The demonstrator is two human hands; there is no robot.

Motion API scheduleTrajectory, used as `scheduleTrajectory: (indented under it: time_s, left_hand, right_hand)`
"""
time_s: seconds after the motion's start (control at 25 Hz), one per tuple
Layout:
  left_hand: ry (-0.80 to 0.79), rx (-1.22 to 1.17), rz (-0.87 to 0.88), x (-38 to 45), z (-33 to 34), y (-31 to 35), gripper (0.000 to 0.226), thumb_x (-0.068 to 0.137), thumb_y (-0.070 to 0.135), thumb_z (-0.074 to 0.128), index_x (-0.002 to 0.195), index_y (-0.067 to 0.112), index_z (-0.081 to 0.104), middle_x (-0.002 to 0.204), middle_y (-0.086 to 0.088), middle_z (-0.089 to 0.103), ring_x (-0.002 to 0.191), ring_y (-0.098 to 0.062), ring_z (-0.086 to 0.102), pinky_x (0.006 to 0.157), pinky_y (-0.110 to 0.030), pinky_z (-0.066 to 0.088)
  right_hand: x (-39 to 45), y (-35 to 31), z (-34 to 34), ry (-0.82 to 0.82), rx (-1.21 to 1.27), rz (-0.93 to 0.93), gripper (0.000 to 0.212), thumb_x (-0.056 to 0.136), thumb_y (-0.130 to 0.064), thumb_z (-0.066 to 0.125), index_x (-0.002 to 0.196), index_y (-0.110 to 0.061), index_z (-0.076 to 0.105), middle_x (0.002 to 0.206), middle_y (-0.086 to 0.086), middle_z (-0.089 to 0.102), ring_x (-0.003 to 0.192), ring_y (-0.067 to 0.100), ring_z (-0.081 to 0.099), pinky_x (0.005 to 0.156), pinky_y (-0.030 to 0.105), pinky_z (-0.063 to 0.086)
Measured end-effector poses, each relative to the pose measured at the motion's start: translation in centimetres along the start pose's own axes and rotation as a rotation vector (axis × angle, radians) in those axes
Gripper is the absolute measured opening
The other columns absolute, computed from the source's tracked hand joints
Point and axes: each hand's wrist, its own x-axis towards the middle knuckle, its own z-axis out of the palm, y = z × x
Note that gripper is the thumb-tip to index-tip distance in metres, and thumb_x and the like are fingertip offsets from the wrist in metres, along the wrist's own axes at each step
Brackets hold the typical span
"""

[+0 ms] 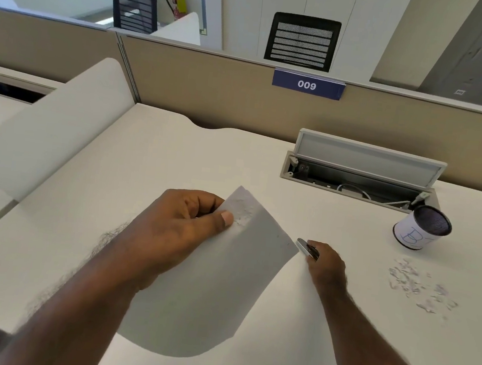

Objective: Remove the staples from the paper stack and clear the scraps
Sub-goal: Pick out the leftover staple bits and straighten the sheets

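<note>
My left hand (182,229) pinches the top corner of a white paper stack (211,286) and holds it lifted and curved above the white desk (177,152). The pinched corner looks torn and rough. To the right of the stack, my right hand (325,264) rests on the desk, closed around a small metal staple remover (304,245) whose tip points at the paper's right edge. A scatter of small scraps and pulled staples (419,285) lies on the desk further right.
A mesh cup (421,228) with a white label stands at the right, behind the scraps. An open cable tray (359,177) with its lid up sits at the back right. A beige partition (213,90) closes the desk's far edge. A white divider (51,132) borders the left.
</note>
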Motion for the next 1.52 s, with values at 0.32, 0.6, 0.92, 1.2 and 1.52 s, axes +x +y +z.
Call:
scheduleTrajectory:
  time_s: [0.32,0.6,0.92,1.2,1.52]
  left_hand:
    - [0.016,-0.028,0.031,0.3,0.8,-0.1,0.018,0.084,0.034,0.068,0.085,0.018,0.077,0.078,-0.011,0.076,0.062,-0.028,0.068,0.062,-0.037,0.053]
    - [0.098,-0.029,0.122,-0.4,3.1,0.0,0.014,0.091,0.023,0.064,0.086,0.019,0.077,0.082,0.002,0.078,0.066,-0.020,0.072,0.062,-0.037,0.058]
    - [0.090,0.027,0.267,-1.5,5.1,0.7,0.013,0.091,0.029,0.063,0.093,0.023,0.075,0.092,0.004,0.076,0.077,-0.024,0.074,0.071,-0.048,0.061]
    - [0.085,0.037,0.292,-1.7,5.5,0.5,0.012,0.090,0.026,0.065,0.088,0.023,0.077,0.080,0.002,0.077,0.068,-0.018,0.074,0.061,-0.033,0.057]
    - [0.147,0.163,0.323,-1.9,5.9,-0.1,0.012,0.088,0.027,0.065,0.084,0.029,0.076,0.079,0.014,0.071,0.069,-0.007,0.068,0.054,-0.011,0.045]
  right_hand:
    - [-2.0,-3.4,-3.6,0.268,0.243,-0.045,0.022,0.084,-0.023,0.065,0.106,-0.022,0.068,0.112,-0.002,0.068,0.108,0.025,0.062,0.096,0.044,0.047]
    - [-16.5,-17.1,-16.6,0.330,0.659,-0.538,0.010,0.085,-0.018,0.072,0.092,-0.025,0.070,0.089,-0.012,0.071,0.084,0.010,0.067,0.078,0.019,0.051]
    - [-18.8,-18.9,-18.5,0.165,0.562,-0.485,0.009,0.084,-0.022,0.071,0.086,-0.031,0.073,0.085,-0.019,0.071,0.084,0.001,0.068,0.075,0.013,0.054]
    - [-19.3,-19.3,-19.0,0.174,0.443,-0.430,0.001,0.081,-0.031,0.069,0.081,-0.033,0.069,0.079,-0.020,0.069,0.082,-0.002,0.065,0.072,0.014,0.055]
    - [-19.0,-19.7,-19.1,0.098,0.310,-0.304,0.026,0.065,-0.054,0.058,0.070,-0.030,0.066,0.065,-0.018,0.066,0.067,0.003,0.063,0.064,0.028,0.058]
